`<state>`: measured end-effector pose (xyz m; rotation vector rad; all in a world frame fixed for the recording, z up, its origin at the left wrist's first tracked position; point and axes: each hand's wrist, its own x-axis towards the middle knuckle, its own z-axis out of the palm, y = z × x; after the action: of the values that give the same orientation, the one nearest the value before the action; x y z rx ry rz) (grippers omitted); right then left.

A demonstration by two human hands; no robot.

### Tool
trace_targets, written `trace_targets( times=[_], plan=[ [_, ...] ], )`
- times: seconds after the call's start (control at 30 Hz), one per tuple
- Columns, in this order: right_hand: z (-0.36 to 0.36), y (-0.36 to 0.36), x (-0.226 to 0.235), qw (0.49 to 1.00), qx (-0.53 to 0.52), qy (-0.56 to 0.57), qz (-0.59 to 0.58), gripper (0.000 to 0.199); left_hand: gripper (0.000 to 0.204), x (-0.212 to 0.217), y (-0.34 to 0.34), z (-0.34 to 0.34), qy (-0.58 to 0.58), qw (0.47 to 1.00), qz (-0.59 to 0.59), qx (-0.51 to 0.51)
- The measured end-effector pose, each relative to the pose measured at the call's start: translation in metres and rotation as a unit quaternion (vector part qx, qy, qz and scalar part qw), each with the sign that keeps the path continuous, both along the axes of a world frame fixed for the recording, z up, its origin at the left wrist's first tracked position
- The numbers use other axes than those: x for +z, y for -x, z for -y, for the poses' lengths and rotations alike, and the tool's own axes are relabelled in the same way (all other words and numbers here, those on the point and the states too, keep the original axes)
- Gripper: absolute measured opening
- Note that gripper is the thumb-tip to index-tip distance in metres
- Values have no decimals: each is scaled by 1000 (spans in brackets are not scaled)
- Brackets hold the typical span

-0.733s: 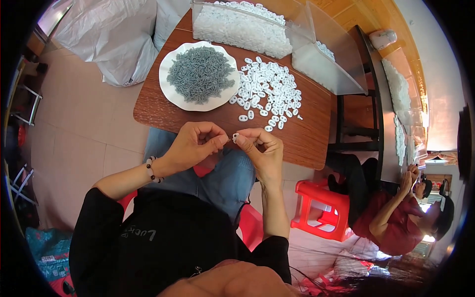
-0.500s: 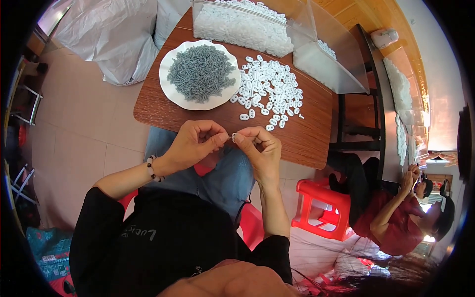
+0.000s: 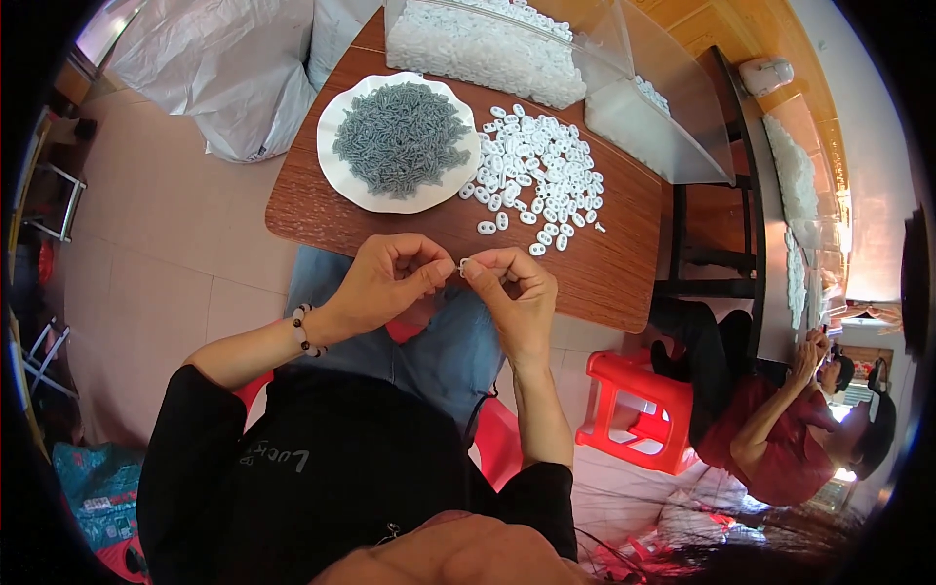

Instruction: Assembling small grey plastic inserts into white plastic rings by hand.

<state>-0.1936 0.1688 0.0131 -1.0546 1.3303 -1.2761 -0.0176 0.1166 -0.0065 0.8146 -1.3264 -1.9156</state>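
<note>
My left hand (image 3: 395, 280), with a beaded bracelet at its wrist, is closed in a pinch over my lap. What sits between its fingertips is too small to make out. Thumb and forefinger of my right hand (image 3: 520, 297) grip a small white two-hole piece (image 3: 463, 265). The fingertips of both hands nearly meet at this piece, just off the table's near edge. Beyond them, a white wavy-rimmed plate (image 3: 336, 185) carries a heap of small grey ribbed pegs (image 3: 400, 136). Right of the plate, many loose white oval two-hole pieces (image 3: 556, 180) lie scattered.
The brown wooden table (image 3: 614, 283) has clear-walled bins (image 3: 487, 54) of white pieces at its back. A red stool (image 3: 639, 409) stands on the right, near a co-worker in a dark red top (image 3: 780, 439). Large white sacks (image 3: 219, 73) rest on the floor at left.
Both hands keep their pinch at nearly the same spot. The view has shifted slightly, so the table and plate appear a little displaced.
</note>
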Motion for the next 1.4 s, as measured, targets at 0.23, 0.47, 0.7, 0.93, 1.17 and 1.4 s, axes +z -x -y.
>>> trace_targets(
  times=[0.23,0.47,0.7,0.93,1.17,1.4],
  plan=[
    [-2,-2,2,996,-8,5,-88,8,20,-3,-1,0,1,1000,-1,0],
    [-3,-2,-2,992,-5,14,-125,8,18,-5,-1,0,16,1000,4,6],
    [-2,-9,-8,991,-22,32,-128,8,17,-7,-2,0,39,999,15,21],
    [0,-11,-5,997,-21,5,-80,7,19,-9,-2,1,30,999,19,23],
    [3,-9,-11,999,-35,6,31,10,24,-6,0,2,-9,1000,2,20],
    [3,-8,-12,998,-36,3,45,9,29,-9,-1,3,-31,999,10,7]
  ],
)
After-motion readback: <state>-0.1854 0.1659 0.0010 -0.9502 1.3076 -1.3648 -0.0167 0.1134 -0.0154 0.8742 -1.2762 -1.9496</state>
